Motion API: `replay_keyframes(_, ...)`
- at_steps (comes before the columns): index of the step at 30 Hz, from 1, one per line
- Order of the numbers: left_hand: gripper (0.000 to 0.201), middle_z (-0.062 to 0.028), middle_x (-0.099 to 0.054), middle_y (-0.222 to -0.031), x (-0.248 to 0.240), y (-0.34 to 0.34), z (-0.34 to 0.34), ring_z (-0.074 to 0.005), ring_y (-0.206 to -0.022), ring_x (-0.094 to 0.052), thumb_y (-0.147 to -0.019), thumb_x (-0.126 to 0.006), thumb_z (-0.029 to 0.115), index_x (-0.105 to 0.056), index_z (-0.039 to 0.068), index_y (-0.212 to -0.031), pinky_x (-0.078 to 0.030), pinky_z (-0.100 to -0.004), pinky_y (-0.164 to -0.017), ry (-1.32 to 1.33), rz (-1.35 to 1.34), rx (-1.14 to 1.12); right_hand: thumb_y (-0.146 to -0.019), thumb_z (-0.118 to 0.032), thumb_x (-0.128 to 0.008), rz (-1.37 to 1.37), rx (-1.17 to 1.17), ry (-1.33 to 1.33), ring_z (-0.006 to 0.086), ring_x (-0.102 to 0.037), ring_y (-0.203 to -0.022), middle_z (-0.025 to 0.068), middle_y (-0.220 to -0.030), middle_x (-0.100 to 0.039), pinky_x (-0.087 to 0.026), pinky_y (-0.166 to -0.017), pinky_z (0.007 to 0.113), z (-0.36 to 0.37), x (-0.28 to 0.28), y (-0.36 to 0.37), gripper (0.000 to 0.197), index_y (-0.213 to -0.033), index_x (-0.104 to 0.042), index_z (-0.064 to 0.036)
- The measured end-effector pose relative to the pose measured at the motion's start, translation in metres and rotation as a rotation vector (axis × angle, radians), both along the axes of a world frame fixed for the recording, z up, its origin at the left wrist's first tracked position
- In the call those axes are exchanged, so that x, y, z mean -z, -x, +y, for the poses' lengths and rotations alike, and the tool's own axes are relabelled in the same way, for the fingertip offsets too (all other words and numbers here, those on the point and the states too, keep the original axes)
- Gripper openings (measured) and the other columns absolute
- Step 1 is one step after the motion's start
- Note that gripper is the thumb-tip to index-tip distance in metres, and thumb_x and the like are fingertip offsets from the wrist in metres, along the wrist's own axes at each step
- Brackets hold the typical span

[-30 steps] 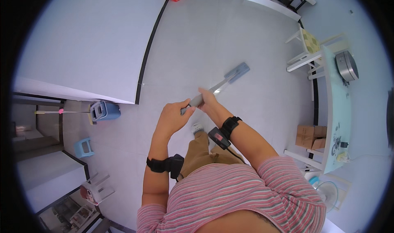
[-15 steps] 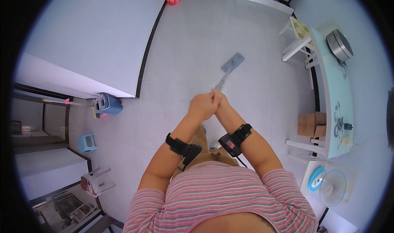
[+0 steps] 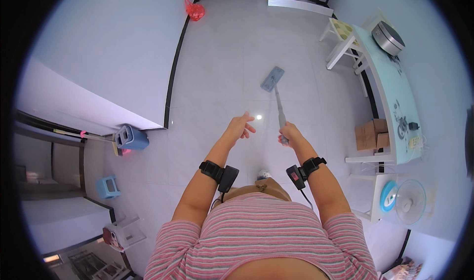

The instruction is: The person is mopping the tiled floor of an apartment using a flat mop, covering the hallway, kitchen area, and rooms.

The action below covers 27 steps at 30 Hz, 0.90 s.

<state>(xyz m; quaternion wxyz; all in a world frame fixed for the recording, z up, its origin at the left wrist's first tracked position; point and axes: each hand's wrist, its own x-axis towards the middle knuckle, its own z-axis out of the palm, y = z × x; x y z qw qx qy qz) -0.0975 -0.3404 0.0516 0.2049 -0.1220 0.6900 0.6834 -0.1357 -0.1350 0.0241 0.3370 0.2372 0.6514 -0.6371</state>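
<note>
A flat mop (image 3: 280,106) with a grey handle and a blue-grey rectangular head rests on the pale floor ahead of me. Its handle slants from the head back toward my body. My right hand (image 3: 290,134) is wrapped round the upper end of the handle. To the left, my left hand (image 3: 241,127) hangs in the air, off the handle, with its fingers apart and nothing in them. Each forearm wears a black strap with a small box.
Along the right wall stand a long glass-topped table (image 3: 382,82), a chair (image 3: 343,29) and a cardboard box (image 3: 371,135). On the left are a blue bucket (image 3: 132,138), a blue stool (image 3: 107,186) and a wall corner. A red plastic bag (image 3: 196,12) lies at the far left.
My left hand has let go of the mop handle and moved left. The right hand has shifted right with the handle, whose slant has changed, and the mop head has turned.
</note>
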Motion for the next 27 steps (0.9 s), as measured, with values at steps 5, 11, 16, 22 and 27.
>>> replay_keyframes(5, 0.052, -0.0081, -0.058, -0.065, -0.005, -0.032, -0.051, -0.0078, -0.043, -0.043, -0.082, -0.033, 0.046, -0.052, 0.001, -0.101, -0.032, -0.0191, -0.041, 0.044, -0.018, 0.048, -0.066, -0.01, -0.051, 0.127, -0.239, -0.412, 0.022, -0.051, -0.053, 0.011, -0.069, -0.048, -0.043, -0.043, 0.035, -0.002, 0.006, -0.03, 0.029, -0.093, -0.041, -0.0033)
replay_keyframes(11, 0.052, -0.008, -0.057, -0.067, 0.008, -0.07, -0.114, -0.0075, -0.045, -0.043, -0.082, -0.033, 0.045, -0.051, 0.001, -0.103, -0.032, -0.019, -0.043, 0.035, -0.078, -0.008, -0.066, -0.014, -0.053, 0.288, -0.4, -0.6, 0.0248, -0.056, -0.053, 0.0173, -0.072, -0.054, -0.046, -0.044, 0.035, -0.027, -0.016, -0.067, 0.035, -0.093, -0.043, 0.0052)
replay_keyframes(16, 0.054, -0.009, -0.058, -0.068, 0.031, -0.067, -0.135, -0.0081, -0.046, -0.043, -0.082, -0.032, 0.045, -0.05, -0.001, -0.104, -0.033, -0.0193, -0.044, 0.002, -0.122, -0.034, -0.067, -0.017, -0.054, 0.302, -0.575, -0.695, 0.0254, -0.057, -0.053, 0.0184, -0.072, -0.055, -0.047, -0.048, 0.033, -0.039, -0.054, -0.11, 0.038, -0.097, -0.043, 0.004)
replay_keyframes(22, 0.053, -0.0086, -0.057, -0.067, 0.033, -0.059, -0.13, -0.0082, -0.046, -0.043, -0.082, -0.034, 0.045, -0.05, -0.001, -0.104, -0.033, -0.0197, -0.044, -0.004, -0.128, -0.029, -0.064, -0.005, -0.05, 0.276, -0.68, -0.734, 0.022, -0.053, -0.046, 0.015, -0.063, -0.052, -0.044, -0.044, 0.031, -0.027, -0.053, -0.098, 0.057, -0.118, -0.034, 0.0015)
replay_keyframes(27, 0.051, -0.0086, -0.057, -0.066, 0.046, -0.077, -0.147, -0.0061, -0.044, -0.042, -0.083, -0.034, 0.043, -0.05, -0.001, -0.104, -0.032, -0.0184, -0.042, -0.013, -0.093, -0.144, -0.06, 0.001, -0.042, 0.298, -0.738, -0.778, 0.0303, -0.058, -0.06, 0.0224, -0.076, -0.055, -0.047, -0.056, 0.036, -0.056, -0.016, -0.056, 0.034, -0.093, -0.043, 0.0033)
